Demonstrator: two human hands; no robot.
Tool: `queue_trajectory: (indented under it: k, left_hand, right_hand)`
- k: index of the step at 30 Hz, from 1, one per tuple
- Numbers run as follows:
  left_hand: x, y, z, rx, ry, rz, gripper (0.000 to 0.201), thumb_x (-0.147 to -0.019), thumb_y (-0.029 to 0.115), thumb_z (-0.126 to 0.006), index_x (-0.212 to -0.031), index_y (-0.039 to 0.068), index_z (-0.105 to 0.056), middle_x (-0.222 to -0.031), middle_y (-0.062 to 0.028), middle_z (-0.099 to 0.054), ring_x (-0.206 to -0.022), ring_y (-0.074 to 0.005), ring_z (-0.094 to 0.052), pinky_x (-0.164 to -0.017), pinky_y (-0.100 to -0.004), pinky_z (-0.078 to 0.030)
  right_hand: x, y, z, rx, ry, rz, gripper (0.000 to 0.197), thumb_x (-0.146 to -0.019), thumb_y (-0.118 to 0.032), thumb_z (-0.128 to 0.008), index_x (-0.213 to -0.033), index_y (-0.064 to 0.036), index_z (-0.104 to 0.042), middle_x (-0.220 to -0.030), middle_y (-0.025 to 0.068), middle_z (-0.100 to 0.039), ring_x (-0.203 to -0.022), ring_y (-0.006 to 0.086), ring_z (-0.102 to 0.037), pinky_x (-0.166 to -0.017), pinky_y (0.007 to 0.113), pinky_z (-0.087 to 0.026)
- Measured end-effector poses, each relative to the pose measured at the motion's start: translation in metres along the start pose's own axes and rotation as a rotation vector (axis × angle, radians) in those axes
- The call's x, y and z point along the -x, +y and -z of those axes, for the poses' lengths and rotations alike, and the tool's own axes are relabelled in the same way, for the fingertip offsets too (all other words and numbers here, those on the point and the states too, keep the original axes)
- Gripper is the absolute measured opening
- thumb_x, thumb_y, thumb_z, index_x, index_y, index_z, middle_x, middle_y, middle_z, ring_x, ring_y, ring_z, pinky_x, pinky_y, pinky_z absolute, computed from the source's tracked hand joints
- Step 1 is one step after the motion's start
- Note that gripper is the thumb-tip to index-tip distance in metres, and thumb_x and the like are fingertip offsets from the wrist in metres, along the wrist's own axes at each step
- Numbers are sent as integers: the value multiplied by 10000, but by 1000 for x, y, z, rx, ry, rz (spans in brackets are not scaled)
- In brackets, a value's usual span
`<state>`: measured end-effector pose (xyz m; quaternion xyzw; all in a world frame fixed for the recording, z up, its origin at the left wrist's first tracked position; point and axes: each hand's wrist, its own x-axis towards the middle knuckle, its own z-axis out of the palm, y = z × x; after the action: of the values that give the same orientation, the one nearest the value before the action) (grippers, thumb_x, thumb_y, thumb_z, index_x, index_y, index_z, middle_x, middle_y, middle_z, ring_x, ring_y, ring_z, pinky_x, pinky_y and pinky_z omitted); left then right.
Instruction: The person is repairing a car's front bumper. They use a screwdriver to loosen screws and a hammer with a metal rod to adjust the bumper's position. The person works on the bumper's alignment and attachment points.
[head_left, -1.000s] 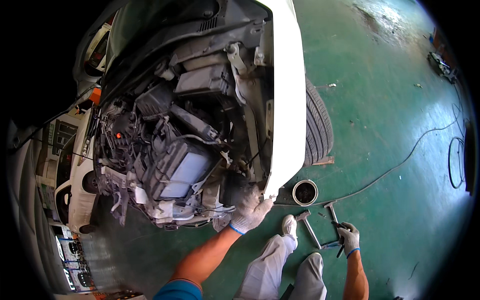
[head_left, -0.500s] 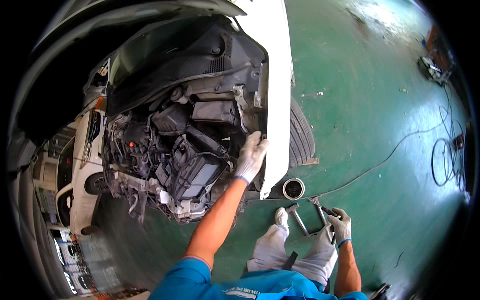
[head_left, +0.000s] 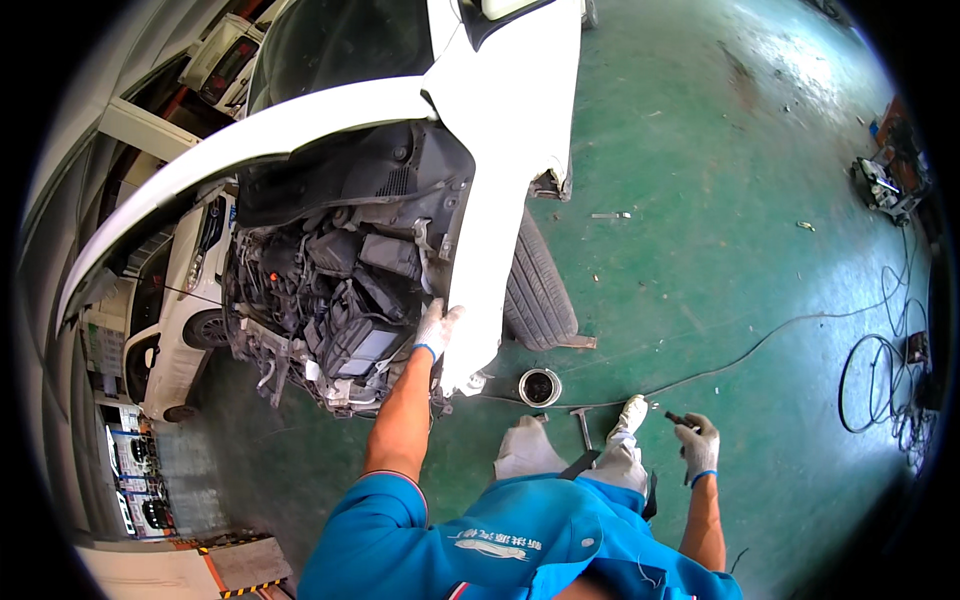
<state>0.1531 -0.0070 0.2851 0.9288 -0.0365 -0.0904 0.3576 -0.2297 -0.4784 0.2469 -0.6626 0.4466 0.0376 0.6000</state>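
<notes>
My left hand (head_left: 437,328), in a white knit glove, grips the inner edge of the car's white front fender (head_left: 490,230), beside the engine bay (head_left: 340,290). Its fingertips are partly hidden at the edge. To the right, away from the car, my gloved right hand (head_left: 700,446) is closed round a dark tool (head_left: 676,418). Only a short end of it sticks out toward the car, so its kind cannot be told. The raised white hood (head_left: 300,118) arches over the engine bay. Below the fender the front wheel's tire (head_left: 540,285) stands out at an angle.
A white bucket with dark contents (head_left: 540,388) stands near the fender's front end. By my feet lies a T-shaped metal piece (head_left: 585,428). A cable (head_left: 740,360) runs across the green floor to a coil at right. Another white car (head_left: 180,300) stands at left.
The view has shifted, showing more hood, fender and tire. My left hand stays at the fender edge. My right hand, with the dark tool, has moved away from my knee.
</notes>
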Motion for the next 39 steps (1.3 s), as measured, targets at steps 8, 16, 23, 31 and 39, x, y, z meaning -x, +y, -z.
queue_trajectory:
  k: [8,16,23,31,39]
  left_hand:
    - [-13,-11,8,-169,-73,132,609,-945,470,-691,-1304,-16,-615,-1275,-316,-664,-1190,-478,-640,-1005,-513,-503]
    - [-30,21,-38,-498,281,156,743,-1023,649,-480,-1227,-50,-632,-1172,-337,-682,-1126,-492,-654,-973,-554,-508]
    - [-35,48,-44,-518,324,230,766,-1025,717,-387,-912,12,-662,-901,-289,-705,-863,-500,-678,-767,-595,-508]
    - [-34,45,-43,-518,328,257,723,-1017,694,-436,-921,25,-691,-901,-285,-710,-845,-496,-681,-762,-584,-513]
    - [-37,87,-33,-360,326,371,614,-1032,579,-526,-955,-3,-704,-883,-285,-710,-855,-524,-667,-741,-576,-508]
  right_hand:
    - [-66,-52,28,-21,78,6,439,-797,-162,-744,-1197,19,-728,-757,-7,-618,-610,82,-567,-541,253,-453]
    - [-128,-94,-50,162,-42,245,485,-796,-177,-762,-1227,37,-709,-824,33,-678,-622,111,-602,-533,274,-489]
    - [-171,-204,-114,457,-235,401,514,-788,-294,-775,-1197,14,-733,-952,164,-774,-862,253,-738,-821,364,-573]
    - [-201,-303,-115,362,-305,391,476,-821,-282,-771,-1210,-10,-733,-976,157,-777,-898,261,-747,-845,367,-573]
    - [-290,-324,-137,418,-398,356,477,-832,-352,-761,-1203,-53,-739,-1011,165,-765,-951,310,-736,-858,402,-564]
